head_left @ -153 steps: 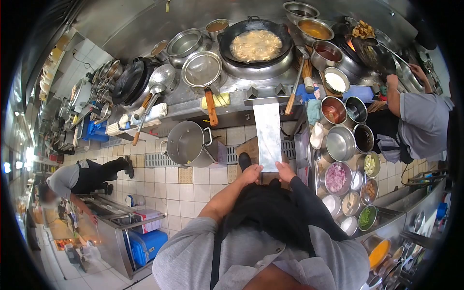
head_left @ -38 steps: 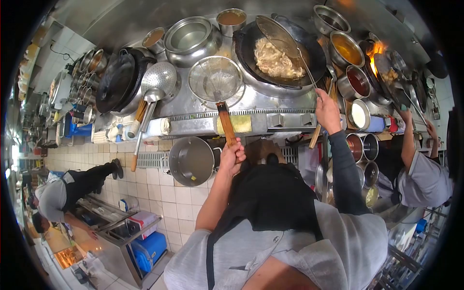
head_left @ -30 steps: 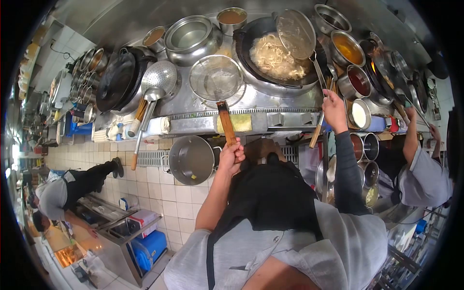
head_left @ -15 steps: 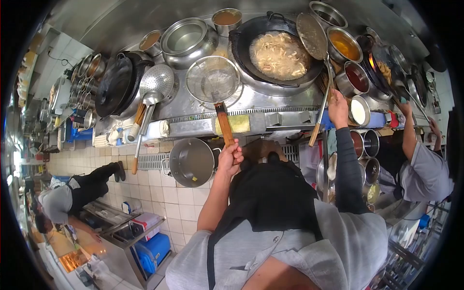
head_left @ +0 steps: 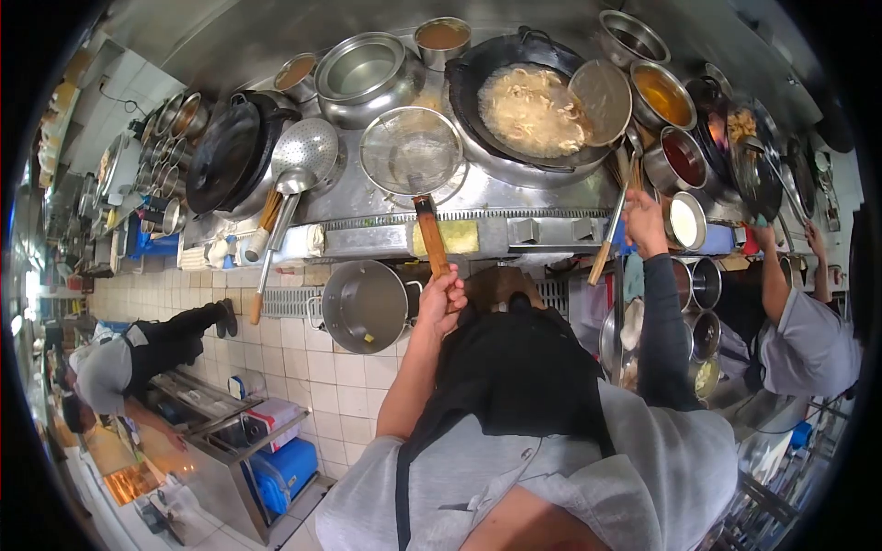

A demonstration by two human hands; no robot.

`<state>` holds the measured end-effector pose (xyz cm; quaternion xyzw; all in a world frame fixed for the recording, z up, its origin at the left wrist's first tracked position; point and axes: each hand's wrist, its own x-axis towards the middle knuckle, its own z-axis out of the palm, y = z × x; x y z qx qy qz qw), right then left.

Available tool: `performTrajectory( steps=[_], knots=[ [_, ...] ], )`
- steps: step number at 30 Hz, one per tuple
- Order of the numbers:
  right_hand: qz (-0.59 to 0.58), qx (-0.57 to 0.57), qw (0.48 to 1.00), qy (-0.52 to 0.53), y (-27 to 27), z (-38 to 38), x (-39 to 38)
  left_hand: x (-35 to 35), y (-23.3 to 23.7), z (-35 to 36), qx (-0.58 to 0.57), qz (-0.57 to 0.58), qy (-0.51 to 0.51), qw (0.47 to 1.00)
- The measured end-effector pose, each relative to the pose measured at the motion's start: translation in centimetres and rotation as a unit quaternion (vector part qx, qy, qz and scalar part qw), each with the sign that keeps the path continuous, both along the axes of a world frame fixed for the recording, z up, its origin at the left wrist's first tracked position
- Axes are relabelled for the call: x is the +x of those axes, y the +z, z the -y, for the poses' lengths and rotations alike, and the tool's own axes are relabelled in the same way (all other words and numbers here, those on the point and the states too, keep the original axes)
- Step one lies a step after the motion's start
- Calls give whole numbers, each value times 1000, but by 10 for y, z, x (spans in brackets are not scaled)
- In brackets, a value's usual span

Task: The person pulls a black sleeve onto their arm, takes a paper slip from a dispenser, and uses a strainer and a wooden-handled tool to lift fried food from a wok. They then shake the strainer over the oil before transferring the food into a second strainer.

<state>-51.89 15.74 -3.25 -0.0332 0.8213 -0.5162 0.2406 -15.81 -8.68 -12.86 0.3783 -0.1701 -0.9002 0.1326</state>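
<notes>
My left hand point(head_left: 443, 298) is closed around the wooden handle of a wire mesh strainer point(head_left: 411, 151), whose round basket sits over the steel counter. Beside it is a large black wok point(head_left: 469, 78) of bubbling, pale liquid with food strips point(head_left: 533, 106). A round skimmer point(head_left: 602, 103) lies tilted over the wok's right rim. My right hand point(head_left: 645, 225) is at the long wooden-ended handle running down from there, fingers curled in beside it. Overlap near the fingers partly hides the grip. A bamboo brush point(head_left: 617, 170) stands close by.
Steel pots point(head_left: 363, 78) and sauce containers point(head_left: 666, 96) surround the wok. To the left are another wok point(head_left: 225, 151) and a perforated skimmer point(head_left: 306, 151). A deep pot point(head_left: 363, 308) stands low by the floor. One co-worker point(head_left: 808, 340) is at right, another point(head_left: 110, 372) at left.
The skimmer has dropped from a raised, steeper tilt to lower over the wok's right rim. My right hand has moved lower and nearer to me. My left hand keeps its grip.
</notes>
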Motion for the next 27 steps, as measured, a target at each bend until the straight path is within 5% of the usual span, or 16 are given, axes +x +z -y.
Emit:
performTrajectory(
  steps=[4,8,27],
  knots=[
    [223,-218,950,-28,-1,37,4,-1,0,-1,4,7,-4,1000],
    [327,-311,892,1,-26,54,-19,-2,5,-2,0,15,-2,1000],
    [284,-276,918,30,-2,3,-12,1,-2,0,1,15,-11,1000]
  ],
)
